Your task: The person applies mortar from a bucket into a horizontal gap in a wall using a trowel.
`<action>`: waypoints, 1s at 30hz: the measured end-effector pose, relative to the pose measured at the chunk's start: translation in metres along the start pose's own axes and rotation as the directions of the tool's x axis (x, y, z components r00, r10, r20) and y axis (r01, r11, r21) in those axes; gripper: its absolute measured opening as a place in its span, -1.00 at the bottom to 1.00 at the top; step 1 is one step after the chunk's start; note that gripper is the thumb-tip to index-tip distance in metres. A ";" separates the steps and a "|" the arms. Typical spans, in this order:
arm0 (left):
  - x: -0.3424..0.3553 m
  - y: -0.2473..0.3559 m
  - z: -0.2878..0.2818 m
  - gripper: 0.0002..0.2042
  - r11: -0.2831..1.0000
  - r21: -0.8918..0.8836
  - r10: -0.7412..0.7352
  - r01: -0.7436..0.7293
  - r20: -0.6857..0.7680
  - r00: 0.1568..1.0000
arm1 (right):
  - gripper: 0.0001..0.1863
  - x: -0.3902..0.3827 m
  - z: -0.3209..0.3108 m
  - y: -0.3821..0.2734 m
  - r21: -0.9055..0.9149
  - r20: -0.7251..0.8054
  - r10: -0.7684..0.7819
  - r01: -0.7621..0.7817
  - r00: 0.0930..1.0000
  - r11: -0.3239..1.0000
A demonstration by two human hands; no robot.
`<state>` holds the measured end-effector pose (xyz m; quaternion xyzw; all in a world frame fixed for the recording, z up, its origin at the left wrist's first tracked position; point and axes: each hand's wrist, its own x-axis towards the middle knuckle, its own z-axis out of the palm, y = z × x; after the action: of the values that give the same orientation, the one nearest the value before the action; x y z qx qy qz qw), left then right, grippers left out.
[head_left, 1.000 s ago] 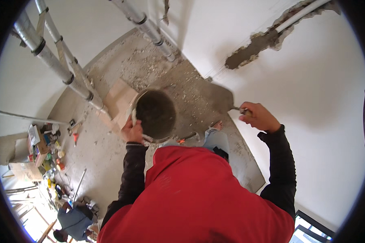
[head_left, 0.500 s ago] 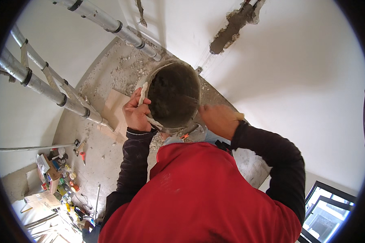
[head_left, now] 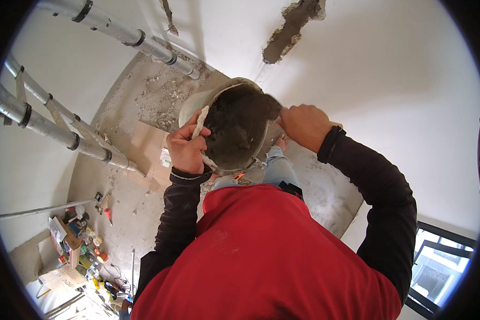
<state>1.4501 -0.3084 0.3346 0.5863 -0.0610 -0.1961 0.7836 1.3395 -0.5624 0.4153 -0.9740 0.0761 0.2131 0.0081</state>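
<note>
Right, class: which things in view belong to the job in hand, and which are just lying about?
In hand:
bucket, gripped by the left hand
grey mix inside it
trowel in the right hand

Lying about:
flat cardboard
red tool
cardboard box

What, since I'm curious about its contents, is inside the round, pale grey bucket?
The bucket holds a dark grey, lumpy, mortar-like mix. The mix covers the bucket's bottom, so neither that nor the mix's depth can be seen.

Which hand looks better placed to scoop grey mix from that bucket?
Probably the right hand: it grips a trowel at the mouth of the bucket. The left hand is occupied holding the bucket.
</note>
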 end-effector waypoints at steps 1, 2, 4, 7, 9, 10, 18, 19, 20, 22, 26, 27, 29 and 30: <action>-0.001 0.005 0.005 -0.73 0.999 0.049 0.019 -0.021 0.047 0.999 | -0.65 -0.001 -0.003 0.002 -0.046 -0.040 0.054 -0.056 0.998 0.997; -0.003 0.010 0.013 -0.74 0.994 0.097 0.036 -0.045 0.094 0.995 | -0.67 -0.001 -0.004 0.004 -0.026 0.016 0.033 -0.033 0.999 0.999; -0.008 0.022 0.023 -0.75 0.980 0.177 0.062 -0.094 0.179 0.982 | -0.70 0.000 0.002 0.005 0.037 0.120 -0.013 0.009 0.993 0.999; -0.010 0.040 0.027 -0.75 0.980 0.142 0.106 -0.139 0.217 0.970 | -0.68 0.006 0.041 0.026 0.338 0.154 -0.247 0.184 0.957 0.923; -0.014 0.049 0.022 -0.72 0.995 0.074 0.050 -0.062 0.165 0.985 | -0.65 0.006 0.057 0.026 0.527 0.130 -0.342 0.227 0.931 0.819; -0.015 0.052 0.016 -0.72 0.998 0.055 0.000 -0.008 0.135 0.991 | -0.63 0.007 0.062 0.009 0.590 0.134 -0.345 0.205 0.929 0.781; -0.024 0.061 -0.006 -0.74 0.998 0.030 0.048 -0.047 -0.004 0.999 | -0.65 -0.020 0.053 -0.051 0.633 0.010 -0.186 0.138 0.982 0.762; -0.024 0.061 -0.006 -0.74 1.000 -0.006 0.029 -0.029 -0.016 0.999 | -0.68 -0.026 0.051 -0.055 0.572 -0.023 -0.126 0.116 0.992 0.812; -0.023 0.062 -0.007 -0.74 0.999 0.003 0.034 -0.034 -0.025 0.999 | -0.69 -0.031 0.057 -0.058 0.496 -0.153 -0.069 0.137 0.986 0.857; -0.024 0.058 -0.007 -0.74 1.000 0.011 0.027 -0.027 -0.037 0.999 | -0.74 -0.032 0.070 -0.059 0.322 -0.358 -0.039 0.162 0.933 0.933; -0.020 0.040 -0.018 -0.73 1.000 0.009 0.014 -0.014 -0.059 0.998 | -0.82 -0.028 0.069 -0.053 0.288 -0.448 -0.046 0.193 0.893 0.938; -0.021 0.036 -0.019 -0.72 1.000 0.020 0.016 -0.015 -0.056 0.998 | -0.81 -0.028 0.059 -0.053 0.371 -0.418 -0.017 0.188 0.908 0.909; -0.020 0.027 -0.020 -0.72 0.998 0.067 0.021 -0.020 -0.016 1.000 | -0.72 -0.019 0.045 -0.051 0.472 -0.134 -0.081 0.135 0.988 0.871; -0.020 0.026 -0.020 -0.72 0.997 0.078 -0.011 0.013 -0.021 1.000 | -0.67 -0.014 0.040 -0.050 0.514 0.007 -0.114 0.094 0.993 0.853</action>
<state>1.4445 -0.2768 0.3561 0.6188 -0.0572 -0.1923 0.7595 1.3175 -0.5091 0.3838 -0.9353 0.0770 0.2023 0.2799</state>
